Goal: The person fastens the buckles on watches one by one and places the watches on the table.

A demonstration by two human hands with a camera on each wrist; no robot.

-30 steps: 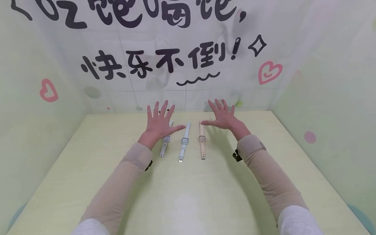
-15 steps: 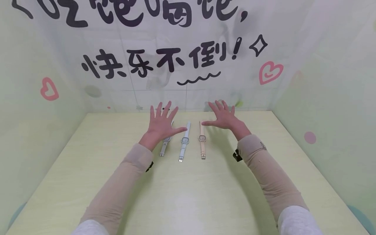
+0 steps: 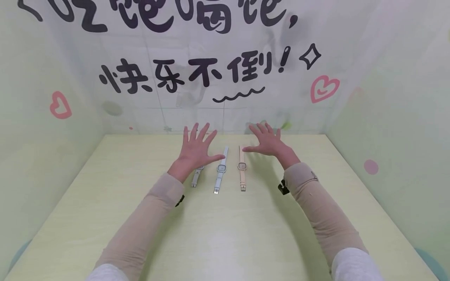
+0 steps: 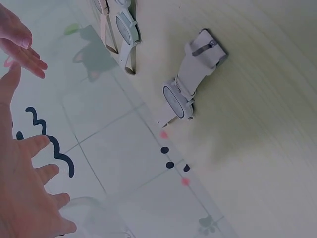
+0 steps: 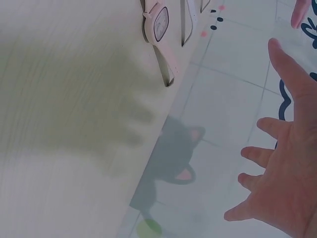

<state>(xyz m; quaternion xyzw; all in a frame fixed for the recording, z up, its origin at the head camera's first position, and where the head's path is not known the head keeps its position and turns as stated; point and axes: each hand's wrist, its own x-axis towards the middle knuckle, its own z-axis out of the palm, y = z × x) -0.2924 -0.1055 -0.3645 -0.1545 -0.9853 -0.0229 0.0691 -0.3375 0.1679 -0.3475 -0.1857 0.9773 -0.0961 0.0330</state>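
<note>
Three wristwatches lie lengthwise in a row on the table. The pale grey watch (image 3: 197,178) is on the left, partly hidden in the head view by my left hand (image 3: 195,153); its dial (image 4: 174,100) shows in the left wrist view. In the middle lies the light blue watch (image 3: 221,168), with my left thumb overlapping its upper strap in the head view. On the right is the peach-pink watch (image 3: 242,166), whose strap end my right thumb overlaps. Both hands hover with fingers spread, holding nothing; my right hand (image 3: 266,143) is at the right of the row.
A pale wood-grain table (image 3: 221,234) carries the watches. Printed sheeting with black lettering (image 3: 204,72) and hearts hangs behind its far edge. Light green side walls (image 3: 397,117) stand at left and right. Each forearm has a small black device (image 3: 283,187) under its cuff.
My left hand has drifted slightly to the right and toward me, covering more of the grey watch. The right hand stays almost in place. The watches have not moved.
</note>
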